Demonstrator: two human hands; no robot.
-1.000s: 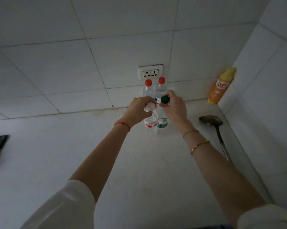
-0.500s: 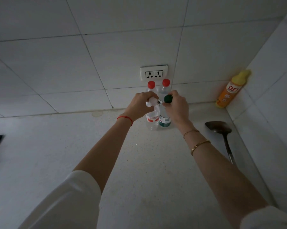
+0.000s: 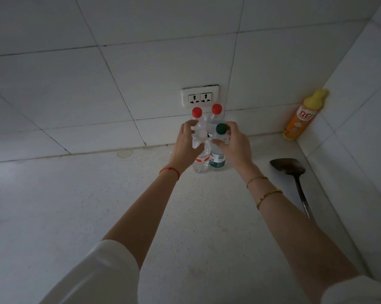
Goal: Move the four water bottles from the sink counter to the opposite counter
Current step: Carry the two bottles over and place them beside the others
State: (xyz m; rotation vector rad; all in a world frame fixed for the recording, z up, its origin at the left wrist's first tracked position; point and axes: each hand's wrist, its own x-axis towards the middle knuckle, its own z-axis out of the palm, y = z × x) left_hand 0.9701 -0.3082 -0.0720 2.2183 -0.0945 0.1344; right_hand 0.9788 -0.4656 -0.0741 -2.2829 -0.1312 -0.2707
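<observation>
Four clear water bottles are standing clustered on the desk (image 3: 97,216) under the wall socket (image 3: 200,96). My left grip (image 3: 186,145) is clamping the white-capped bottle (image 3: 200,160); my right grip (image 3: 234,145) is clamping the green-capped bottle (image 3: 218,148). Two red-capped bottles (image 3: 196,114) are waiting behind. Bare desk is lying open leftward; a spatula (image 3: 289,170) is resting rightward.

Dim, flat, greyish light; sharp centre, wide-angle bending and darkening toward the edges.
</observation>
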